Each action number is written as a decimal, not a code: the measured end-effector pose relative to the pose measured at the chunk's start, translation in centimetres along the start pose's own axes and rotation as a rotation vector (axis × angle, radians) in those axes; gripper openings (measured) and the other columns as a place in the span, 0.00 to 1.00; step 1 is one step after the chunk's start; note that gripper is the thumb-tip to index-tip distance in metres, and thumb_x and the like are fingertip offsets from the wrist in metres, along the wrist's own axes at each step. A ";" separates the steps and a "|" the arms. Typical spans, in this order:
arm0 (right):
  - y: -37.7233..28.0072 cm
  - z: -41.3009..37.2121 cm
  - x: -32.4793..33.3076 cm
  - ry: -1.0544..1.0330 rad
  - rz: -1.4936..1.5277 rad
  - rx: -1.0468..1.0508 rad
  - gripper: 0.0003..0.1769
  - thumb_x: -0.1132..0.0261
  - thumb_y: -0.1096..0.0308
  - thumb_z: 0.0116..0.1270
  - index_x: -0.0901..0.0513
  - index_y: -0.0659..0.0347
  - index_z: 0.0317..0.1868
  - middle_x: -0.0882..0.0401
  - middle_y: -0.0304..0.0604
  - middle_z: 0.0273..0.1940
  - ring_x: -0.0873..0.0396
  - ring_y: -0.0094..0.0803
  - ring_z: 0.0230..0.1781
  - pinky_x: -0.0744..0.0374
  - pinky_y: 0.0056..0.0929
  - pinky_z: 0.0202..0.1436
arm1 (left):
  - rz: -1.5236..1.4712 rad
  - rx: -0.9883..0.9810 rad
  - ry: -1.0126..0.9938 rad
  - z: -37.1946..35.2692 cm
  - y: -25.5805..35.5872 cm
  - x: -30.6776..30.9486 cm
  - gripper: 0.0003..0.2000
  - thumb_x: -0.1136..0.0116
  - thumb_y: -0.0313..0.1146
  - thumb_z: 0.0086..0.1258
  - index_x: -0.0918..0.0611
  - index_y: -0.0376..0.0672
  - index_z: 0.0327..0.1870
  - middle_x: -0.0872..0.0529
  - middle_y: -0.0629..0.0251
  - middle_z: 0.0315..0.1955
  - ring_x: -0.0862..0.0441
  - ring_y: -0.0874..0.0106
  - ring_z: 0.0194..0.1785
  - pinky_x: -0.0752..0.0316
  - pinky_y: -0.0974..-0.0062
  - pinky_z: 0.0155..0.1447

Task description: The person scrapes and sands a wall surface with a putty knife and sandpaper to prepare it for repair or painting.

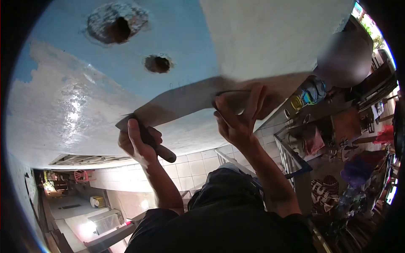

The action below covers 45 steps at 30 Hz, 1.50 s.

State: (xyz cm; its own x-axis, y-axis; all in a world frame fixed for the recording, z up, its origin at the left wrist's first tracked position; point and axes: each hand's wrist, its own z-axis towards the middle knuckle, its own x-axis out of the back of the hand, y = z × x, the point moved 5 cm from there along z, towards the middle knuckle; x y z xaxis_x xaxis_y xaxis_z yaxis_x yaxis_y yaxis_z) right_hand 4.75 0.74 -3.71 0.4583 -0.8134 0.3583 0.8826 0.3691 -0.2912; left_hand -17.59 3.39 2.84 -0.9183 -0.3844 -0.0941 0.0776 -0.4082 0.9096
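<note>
My left hand (139,143) is closed round the dark handle of a putty knife (148,137), its thumb pressed along it. The small visible part of the blade sits close to the white-coated surface. My right hand (238,120) pinches a thin flat scraper (236,91), seen nearly edge-on against the same surface, with fingers stretched along it. Most of that scraper is hidden. The painted surface (181,33) is blue with whitish filler spread over parts. A darker band, seemingly a shadow, runs between my hands.
A large ragged hole (118,29) and a smaller hole (158,64) pierce the blue area. A metal ladder frame (291,158) stands below near white floor tiles (194,164). Cluttered goods (354,177) lie at the right. A lit lamp (88,227) shows lower left.
</note>
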 end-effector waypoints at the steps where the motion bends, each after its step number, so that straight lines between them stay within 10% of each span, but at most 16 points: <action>1: -0.3 1.0 0.2 0.017 0.014 0.021 0.18 0.28 0.60 0.59 0.15 0.42 0.52 0.64 0.76 0.73 0.64 0.75 0.74 0.55 0.72 0.71 | 0.003 -0.009 0.010 0.0 0.1 -0.1 0.19 0.46 0.45 0.73 0.23 0.37 0.28 0.24 0.63 0.08 0.29 0.75 0.08 0.38 0.81 0.11; 11: -1.0 1.4 -0.4 0.110 0.036 -0.057 0.28 0.25 0.55 0.56 0.20 0.28 0.60 0.58 0.68 0.75 0.57 0.69 0.75 0.59 0.72 0.72 | 0.007 -0.009 -0.024 0.0 -0.4 -0.2 0.18 0.46 0.44 0.73 0.23 0.37 0.28 0.23 0.63 0.09 0.29 0.76 0.08 0.37 0.81 0.11; 17: 0.0 -0.4 -0.6 0.063 0.008 -0.018 0.28 0.24 0.57 0.53 0.17 0.34 0.57 0.58 0.72 0.74 0.56 0.69 0.75 0.47 0.68 0.72 | 0.018 0.017 -0.011 -0.3 -0.1 -0.2 0.19 0.47 0.44 0.73 0.23 0.36 0.28 0.23 0.62 0.09 0.29 0.76 0.08 0.38 0.81 0.11; 21: -0.8 2.0 0.1 0.048 0.058 -0.012 0.19 0.30 0.60 0.61 0.16 0.46 0.53 0.60 0.78 0.71 0.62 0.76 0.73 0.58 0.72 0.72 | 0.002 0.005 -0.059 -0.2 -0.6 0.0 0.19 0.47 0.44 0.73 0.23 0.36 0.28 0.23 0.62 0.09 0.29 0.76 0.08 0.38 0.82 0.11; 24: -0.4 1.9 -0.2 0.112 -0.004 0.010 0.29 0.23 0.57 0.52 0.17 0.34 0.57 0.56 0.75 0.72 0.57 0.70 0.75 0.47 0.68 0.72 | 0.023 -0.007 -0.040 -0.3 -0.1 -0.1 0.19 0.47 0.44 0.73 0.23 0.36 0.28 0.24 0.62 0.08 0.29 0.76 0.08 0.38 0.82 0.11; 45: 1.6 -0.2 0.1 0.146 -0.063 0.066 0.25 0.25 0.54 0.56 0.18 0.32 0.57 0.55 0.66 0.75 0.55 0.66 0.75 0.57 0.67 0.75 | 0.021 -0.025 -0.044 -0.1 -0.6 0.1 0.19 0.49 0.45 0.74 0.25 0.36 0.29 0.25 0.62 0.10 0.30 0.75 0.08 0.39 0.81 0.10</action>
State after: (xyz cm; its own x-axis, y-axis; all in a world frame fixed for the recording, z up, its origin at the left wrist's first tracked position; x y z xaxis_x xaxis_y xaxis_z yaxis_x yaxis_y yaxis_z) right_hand 6.18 1.13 -4.28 0.3865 -0.8905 0.2402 0.9161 0.3405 -0.2119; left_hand -17.64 3.52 2.28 -0.9326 -0.3563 -0.0571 0.1057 -0.4212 0.9008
